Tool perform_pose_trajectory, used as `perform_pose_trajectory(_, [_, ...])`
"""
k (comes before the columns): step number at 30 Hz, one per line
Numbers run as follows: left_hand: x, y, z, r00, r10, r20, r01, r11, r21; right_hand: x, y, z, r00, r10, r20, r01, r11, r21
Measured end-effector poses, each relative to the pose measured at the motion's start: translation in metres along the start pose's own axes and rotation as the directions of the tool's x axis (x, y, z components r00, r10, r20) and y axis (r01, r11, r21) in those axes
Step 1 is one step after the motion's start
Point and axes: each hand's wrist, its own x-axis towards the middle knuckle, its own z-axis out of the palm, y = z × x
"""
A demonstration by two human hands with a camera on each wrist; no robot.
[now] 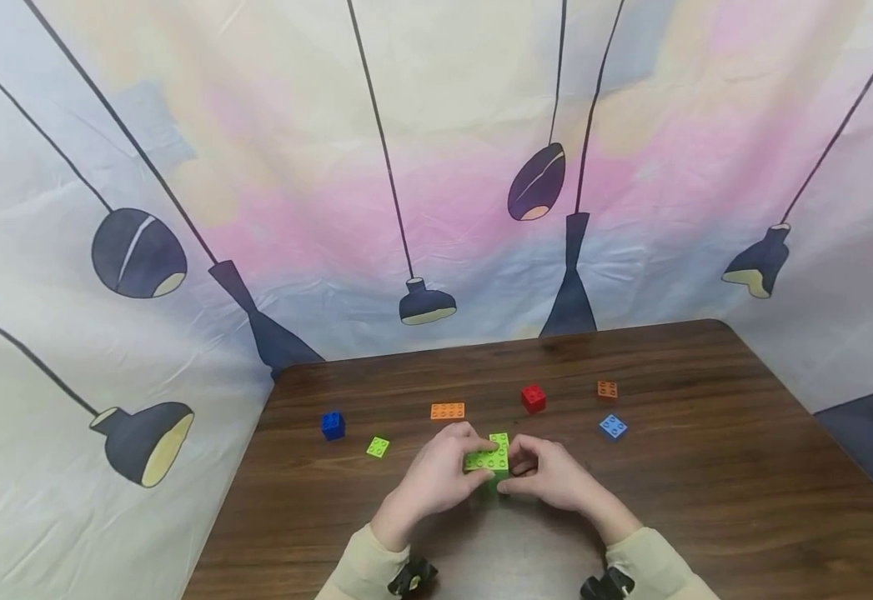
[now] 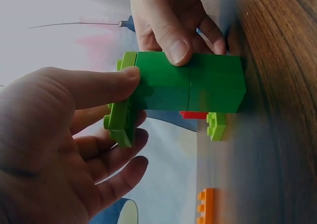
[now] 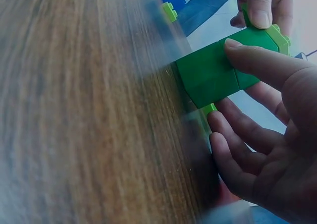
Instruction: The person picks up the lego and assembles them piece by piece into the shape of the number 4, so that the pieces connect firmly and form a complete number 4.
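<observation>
Two dark green toy bricks are stacked upright on the table, topped by a flat lime toy brick that juts out to the left. My left hand pinches this flat lime brick, its thumb at the joint with the upper green one. From the other side my right hand grips the green stack, thumb across the seam between the two bricks and fingers behind. Another lime brick shows behind the stack, close to the table surface.
On the wooden table lie a blue brick, a small lime brick, a long orange brick, a red brick, a small orange brick and a light blue brick. A printed cloth hangs behind.
</observation>
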Motion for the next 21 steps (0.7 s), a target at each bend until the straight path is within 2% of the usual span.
perform_pose_trajectory(4, [-0.002,-0.001,-0.002,0.999,0.033,0.004,-0.033,0.999,-0.006,-0.001,0.000,0.000,1.000,-0.016,-0.002,0.016,1.000,-0.018])
perform_pose_trajectory(7, [-0.002,-0.006,-0.004,0.999,0.049,0.012,-0.047,0.995,-0.086,-0.002,0.000,-0.001,1.000,-0.013,0.004,0.013,0.999,-0.029])
perform_pose_trajectory(13, [-0.001,-0.020,-0.013,1.000,-0.013,-0.022,0.007,0.967,-0.253,-0.004,-0.002,-0.006,1.000,0.011,0.024,-0.011,1.000,-0.021])
perform_pose_trajectory(17, [0.002,-0.036,-0.013,0.998,-0.055,-0.044,0.040,0.955,-0.295,-0.007,-0.002,-0.011,0.999,0.011,0.045,-0.011,1.000,0.000])
perform_pose_trajectory(21, [0.004,-0.050,-0.008,0.995,-0.088,-0.042,0.071,0.951,-0.301,-0.011,-0.001,-0.015,0.998,0.009,0.063,-0.010,1.000,0.015])
